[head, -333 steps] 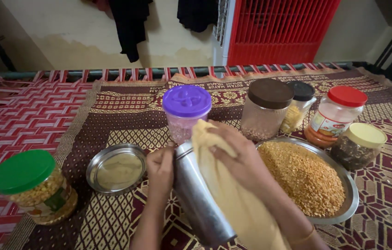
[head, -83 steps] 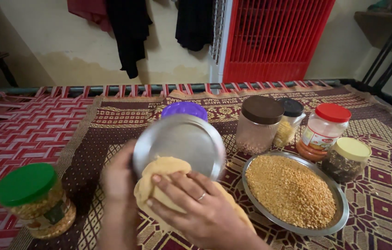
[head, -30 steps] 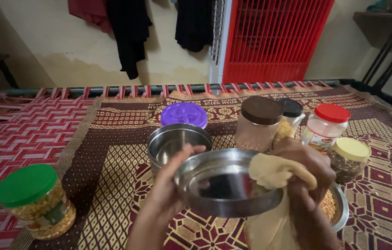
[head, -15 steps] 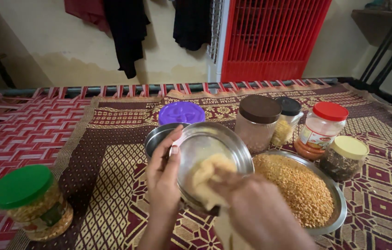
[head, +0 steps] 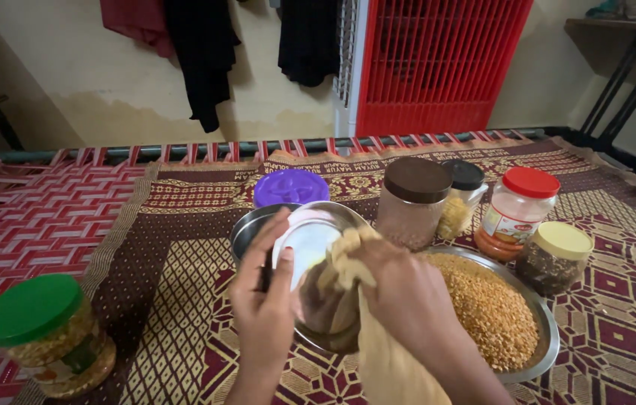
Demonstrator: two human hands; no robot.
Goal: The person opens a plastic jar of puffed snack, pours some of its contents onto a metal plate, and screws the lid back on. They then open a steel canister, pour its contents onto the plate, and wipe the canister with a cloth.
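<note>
From the head view I see the left hand (head: pixel 261 300) wrapped around the rim of a round steel container (head: pixel 318 259), tilted so that its open mouth faces me; the fingers curl over its left edge, so that grip is pinching the container. The right hand (head: pixel 400 296) is closed on a bunched beige cloth (head: pixel 348 259) and presses it into the container's inside (the cloth's loose tail hangs down below the wrist, toward the bottom edge of the picture). The container sits in the air above a patterned maroon mat (head: pixel 175 300), roughly in the middle of the frame.

Just behind the container I see a second steel bowl (head: pixel 250 229) resting on the mat, partly hidden by the left hand. Behind that stands a jar with a purple lid (head: pixel 291 187). To the right of the hands lies a wide steel plate (head: pixel 543 337) heaped with yellow split lentils (head: pixel 490 307), its near rim just beside the right forearm. Beyond the plate stands a row of jars: one with a brown lid (head: pixel 415 199), a smaller one with a black lid (head: pixel 462 199), one with a red lid (head: pixel 522 210) and one with a pale yellow lid (head: pixel 556 255). Well apart, at the far left, stands a jar with a green lid (head: pixel 44 334) holding pale grains.

A red slatted cooler (head: pixel 438 64) stands against the wall behind.
</note>
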